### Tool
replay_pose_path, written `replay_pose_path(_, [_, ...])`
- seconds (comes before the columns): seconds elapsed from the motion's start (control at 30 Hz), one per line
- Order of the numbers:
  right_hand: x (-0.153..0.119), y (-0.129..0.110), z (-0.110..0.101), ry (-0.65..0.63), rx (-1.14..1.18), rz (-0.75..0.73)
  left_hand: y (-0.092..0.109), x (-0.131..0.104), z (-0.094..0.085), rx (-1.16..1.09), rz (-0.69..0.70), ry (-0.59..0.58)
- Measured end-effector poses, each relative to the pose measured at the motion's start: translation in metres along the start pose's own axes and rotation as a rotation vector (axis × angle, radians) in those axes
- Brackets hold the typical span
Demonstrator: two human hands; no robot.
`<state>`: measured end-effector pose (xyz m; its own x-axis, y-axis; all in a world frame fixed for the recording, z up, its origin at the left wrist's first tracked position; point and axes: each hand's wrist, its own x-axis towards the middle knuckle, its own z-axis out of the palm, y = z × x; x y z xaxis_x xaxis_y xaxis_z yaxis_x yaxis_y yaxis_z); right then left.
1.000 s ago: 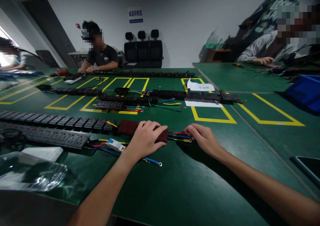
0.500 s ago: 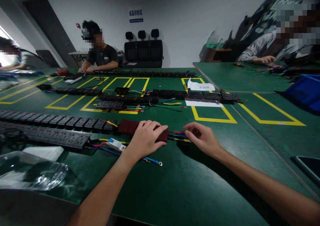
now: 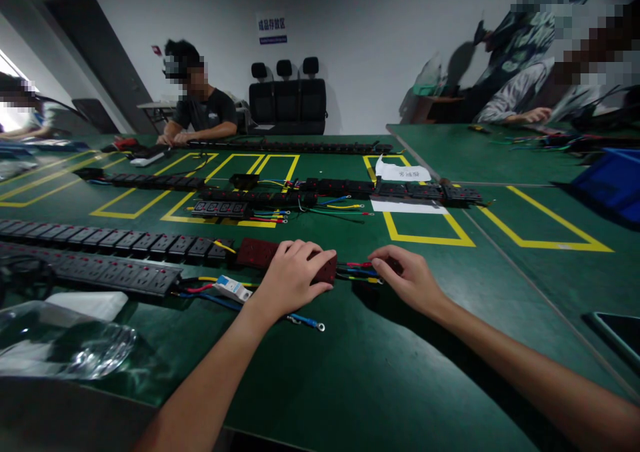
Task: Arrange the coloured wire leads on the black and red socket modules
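Observation:
My left hand point(image 3: 295, 272) rests over a dark red socket block point(image 3: 255, 253), its fingers wrapped across the top and the thumb along the near side. From the block's right end runs a bundle of red, blue, black and yellow wires point(image 3: 353, 271). My right hand point(image 3: 407, 272) pinches the red wire's end between thumb and forefinger. Behind my left wrist lies a small white-and-blue circuit breaker point(image 3: 233, 289) with wires attached. A blue wire with a ring terminal point(image 3: 321, 327) sticks out to the right of the left forearm.
Long black socket strips point(image 3: 100, 272) lie at the left, near a clear plastic bag point(image 3: 65, 342). Farther back are more strips point(image 3: 340, 187) and a paper slip point(image 3: 403, 171). A blue bin point(image 3: 610, 182) stands at the right. Other people sit or stand around the green table point(image 3: 350, 385).
My right thumb and forefinger have come closer together at the wire ends. My left hand stays put. A standing person at the upper right has shifted left.

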<state>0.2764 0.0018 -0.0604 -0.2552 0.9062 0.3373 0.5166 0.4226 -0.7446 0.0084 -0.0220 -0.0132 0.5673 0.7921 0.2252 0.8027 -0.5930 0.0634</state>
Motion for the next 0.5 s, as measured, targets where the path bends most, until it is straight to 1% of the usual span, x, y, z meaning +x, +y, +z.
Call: replay_pose_path(0.5, [0.0009,0.0018,0.0000,-0.009,-0.030,-0.020,0.0000,0.0009,0.0003,0.003,-0.004,-0.007])
